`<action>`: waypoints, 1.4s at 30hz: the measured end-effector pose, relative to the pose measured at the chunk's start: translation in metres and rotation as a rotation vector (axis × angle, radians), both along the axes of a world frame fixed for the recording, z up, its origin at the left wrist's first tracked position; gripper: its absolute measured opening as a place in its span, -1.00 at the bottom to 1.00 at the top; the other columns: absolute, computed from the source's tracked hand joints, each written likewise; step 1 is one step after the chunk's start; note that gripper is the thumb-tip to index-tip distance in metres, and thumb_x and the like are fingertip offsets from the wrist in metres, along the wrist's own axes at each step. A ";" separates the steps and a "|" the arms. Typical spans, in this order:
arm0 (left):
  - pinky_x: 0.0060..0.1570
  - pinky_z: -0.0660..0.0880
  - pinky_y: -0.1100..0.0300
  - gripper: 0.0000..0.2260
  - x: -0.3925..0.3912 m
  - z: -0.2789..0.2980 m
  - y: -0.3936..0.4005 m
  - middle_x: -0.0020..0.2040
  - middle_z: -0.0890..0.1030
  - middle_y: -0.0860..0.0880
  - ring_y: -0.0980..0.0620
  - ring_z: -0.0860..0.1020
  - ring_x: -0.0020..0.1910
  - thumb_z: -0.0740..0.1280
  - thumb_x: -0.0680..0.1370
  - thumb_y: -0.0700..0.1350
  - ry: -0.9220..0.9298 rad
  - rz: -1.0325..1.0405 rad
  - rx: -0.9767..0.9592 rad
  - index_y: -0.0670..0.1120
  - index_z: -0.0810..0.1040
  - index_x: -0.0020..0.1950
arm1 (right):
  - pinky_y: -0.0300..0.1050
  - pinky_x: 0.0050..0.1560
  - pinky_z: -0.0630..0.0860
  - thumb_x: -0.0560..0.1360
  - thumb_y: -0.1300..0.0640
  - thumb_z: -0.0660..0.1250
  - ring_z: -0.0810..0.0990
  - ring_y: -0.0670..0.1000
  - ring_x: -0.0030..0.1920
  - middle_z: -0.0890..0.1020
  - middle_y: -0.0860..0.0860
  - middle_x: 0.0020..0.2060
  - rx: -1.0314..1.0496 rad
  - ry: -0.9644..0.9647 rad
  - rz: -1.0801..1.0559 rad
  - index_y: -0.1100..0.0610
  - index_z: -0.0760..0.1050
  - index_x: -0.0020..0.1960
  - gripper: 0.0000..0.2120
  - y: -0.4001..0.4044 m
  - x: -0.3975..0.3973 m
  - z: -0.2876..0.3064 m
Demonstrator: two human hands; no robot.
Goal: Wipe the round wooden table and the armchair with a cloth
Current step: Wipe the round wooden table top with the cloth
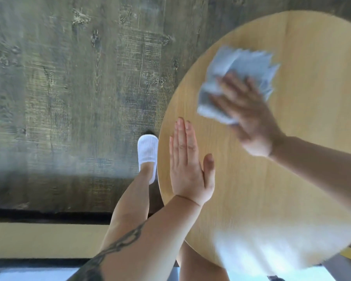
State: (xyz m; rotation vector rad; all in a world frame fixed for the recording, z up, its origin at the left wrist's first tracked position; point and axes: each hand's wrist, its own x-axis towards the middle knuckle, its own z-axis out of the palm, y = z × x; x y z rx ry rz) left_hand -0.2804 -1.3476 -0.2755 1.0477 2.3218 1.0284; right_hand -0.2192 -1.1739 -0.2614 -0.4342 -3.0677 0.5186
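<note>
The round wooden table (272, 179) was seen filling the right of the view, with dark plank flooring (69, 88) to its left. The right hand (249, 114) was laid on a crumpled light blue cloth (237, 78) toward the far side of the tabletop, its fingers spread over the fabric and pressed down; the hand and cloth were blurred. The left hand (188, 167) was rested flat near the table's left edge, fingers straight and together, nothing held. A white slipper (148, 153) was seen on the floor just beside the table.
</note>
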 end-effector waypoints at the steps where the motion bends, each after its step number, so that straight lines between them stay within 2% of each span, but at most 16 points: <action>1: 0.50 0.03 -0.03 -0.44 0.001 0.001 0.000 0.56 0.03 -0.08 -0.07 0.05 0.55 -0.12 0.64 0.10 0.021 -0.009 -0.010 -0.22 0.03 0.53 | 0.07 0.53 -0.11 0.55 0.15 0.09 0.04 0.06 0.54 0.17 0.03 0.51 0.003 -0.074 0.362 0.09 0.26 0.48 -0.51 -0.012 0.005 0.001; 3: 0.50 0.04 -0.03 -0.45 0.000 -0.001 0.000 0.55 0.06 -0.10 -0.06 0.06 0.55 -0.08 0.63 0.08 0.068 -0.029 -0.059 -0.23 0.03 0.53 | 0.08 0.52 -0.05 0.54 0.20 0.11 0.12 0.04 0.52 0.23 -0.01 0.48 0.062 -0.044 0.611 0.07 0.29 0.45 -0.53 0.006 -0.005 -0.006; 5: 0.51 0.01 -0.03 -0.45 -0.005 -0.005 0.000 0.55 0.05 -0.09 -0.06 0.06 0.55 -0.01 0.61 0.03 0.112 -0.033 -0.138 -0.24 0.02 0.53 | 0.05 0.51 -0.02 0.52 0.22 0.08 0.19 0.08 0.50 0.30 0.01 0.47 0.153 -0.015 0.163 0.06 0.32 0.46 -0.50 0.053 -0.028 -0.032; 7: 0.52 -0.05 -0.01 -0.45 -0.008 -0.007 0.000 0.56 0.01 -0.06 -0.03 0.01 0.55 -0.02 0.61 0.01 0.158 -0.051 -0.242 -0.22 0.00 0.54 | 0.10 0.46 0.16 0.48 0.09 0.05 0.33 0.09 0.40 0.46 -0.04 0.32 0.116 0.000 -0.616 0.12 0.38 0.40 -0.49 0.105 -0.048 -0.032; 9: 0.52 -0.13 0.02 -0.47 -0.009 -0.007 0.002 0.56 -0.01 -0.04 0.02 -0.06 0.55 -0.07 0.62 0.01 0.196 -0.060 -0.325 -0.18 -0.01 0.55 | 0.17 0.41 0.24 0.47 0.05 0.03 0.39 0.04 0.34 0.45 -0.16 0.20 -0.040 0.056 -0.847 0.19 0.40 0.35 -0.48 0.118 -0.022 -0.027; 11: 0.51 -0.17 0.04 -0.48 -0.011 -0.009 0.003 0.57 -0.01 -0.02 0.03 -0.07 0.55 -0.08 0.63 0.00 0.217 -0.054 -0.360 -0.15 0.01 0.56 | 0.18 0.50 0.06 0.53 0.27 0.14 0.17 0.03 0.48 0.31 -0.03 0.40 0.118 -0.078 -0.644 0.24 0.30 0.45 -0.53 0.081 0.023 -0.034; 13: 0.51 -0.15 0.04 -0.49 -0.013 -0.011 0.004 0.57 0.05 -0.04 0.00 -0.03 0.55 -0.09 0.63 -0.01 0.223 -0.036 -0.368 -0.16 0.04 0.56 | 0.15 0.52 -0.06 0.53 0.29 0.29 -0.04 0.07 0.55 0.14 0.03 0.53 0.144 -0.275 -0.108 0.13 0.18 0.53 -0.39 0.001 0.085 -0.045; 15: 0.52 -0.11 0.03 -0.49 -0.014 -0.010 0.003 0.56 0.10 -0.07 -0.02 0.01 0.55 -0.08 0.63 0.00 0.224 -0.024 -0.351 -0.18 0.05 0.55 | 0.10 0.53 -0.05 0.50 0.19 0.36 0.03 0.06 0.55 0.23 -0.01 0.51 0.055 -0.339 0.459 -0.02 0.24 0.50 -0.38 -0.069 0.119 -0.040; 17: 0.52 -0.13 0.03 -0.47 -0.014 -0.008 0.002 0.57 0.06 -0.09 -0.03 -0.01 0.55 -0.09 0.63 0.02 0.209 -0.042 -0.340 -0.19 0.03 0.56 | 0.03 0.51 0.02 0.43 0.23 0.41 0.27 0.03 0.45 0.45 -0.04 0.38 -0.054 -0.175 0.683 -0.01 0.42 0.38 -0.46 -0.056 0.102 -0.018; 23: 0.51 -0.17 0.02 -0.49 -0.017 -0.008 0.002 0.58 0.01 -0.09 -0.05 -0.06 0.56 -0.08 0.64 0.03 0.249 -0.064 -0.396 -0.12 0.01 0.57 | 0.05 0.51 -0.09 0.52 0.28 0.13 0.10 0.08 0.53 0.22 0.08 0.51 -0.077 0.036 -0.795 0.10 0.21 0.52 -0.44 0.041 0.032 0.002; 28: 0.52 -0.14 0.00 -0.50 -0.009 -0.005 0.004 0.58 0.04 -0.08 -0.07 -0.04 0.56 -0.07 0.63 -0.03 0.254 -0.081 -0.403 -0.14 0.06 0.56 | 0.08 0.52 -0.10 0.45 0.21 0.30 -0.09 0.01 0.55 0.10 -0.03 0.52 -0.026 -0.183 0.210 0.12 0.11 0.50 -0.32 -0.063 0.074 0.000; 30: 0.52 -0.14 -0.01 -0.50 -0.009 -0.007 0.007 0.57 0.05 -0.10 -0.09 -0.03 0.55 -0.05 0.63 -0.03 0.273 -0.085 -0.439 -0.14 0.06 0.56 | 0.03 0.51 -0.18 0.49 0.21 0.24 -0.09 -0.01 0.54 0.06 -0.04 0.52 0.039 -0.146 0.174 0.07 0.06 0.52 -0.34 -0.027 0.058 -0.011; 33: 0.51 -0.15 -0.03 -0.49 -0.015 -0.009 0.004 0.58 0.00 -0.11 -0.11 -0.07 0.55 -0.03 0.64 -0.02 0.312 -0.114 -0.510 -0.14 -0.02 0.57 | -0.04 0.51 -0.24 0.59 0.23 0.10 -0.10 -0.04 0.55 -0.01 -0.03 0.57 -0.028 -0.123 -0.504 0.01 -0.01 0.57 -0.40 0.059 0.006 -0.003; 35: 0.50 -0.14 -0.07 -0.47 -0.018 -0.010 0.004 0.58 -0.04 -0.13 -0.13 -0.09 0.55 -0.04 0.63 -0.03 0.317 -0.131 -0.538 -0.15 -0.05 0.57 | -0.03 0.52 -0.22 0.59 0.24 0.06 -0.08 -0.03 0.55 0.02 -0.01 0.57 -0.092 -0.069 -0.697 0.03 0.01 0.57 -0.42 0.069 -0.005 0.014; 39: 0.49 -0.09 -0.13 -0.39 -0.016 -0.009 0.003 0.57 -0.05 -0.17 -0.17 -0.09 0.55 -0.01 0.54 -0.05 0.335 -0.151 -0.567 -0.21 -0.05 0.56 | 0.06 0.52 -0.13 0.53 0.14 0.24 0.00 -0.01 0.54 0.12 -0.04 0.54 -0.107 -0.163 0.280 0.03 0.11 0.54 -0.38 -0.014 0.026 0.011; 42: 0.48 -0.08 -0.15 -0.41 -0.017 -0.010 0.006 0.57 -0.05 -0.19 -0.19 -0.08 0.54 -0.02 0.58 -0.03 0.334 -0.156 -0.556 -0.22 -0.10 0.55 | 0.07 0.51 -0.10 0.55 0.18 0.20 0.00 -0.02 0.54 0.06 -0.09 0.53 0.027 -0.106 0.263 0.01 0.03 0.54 -0.37 0.035 0.013 -0.014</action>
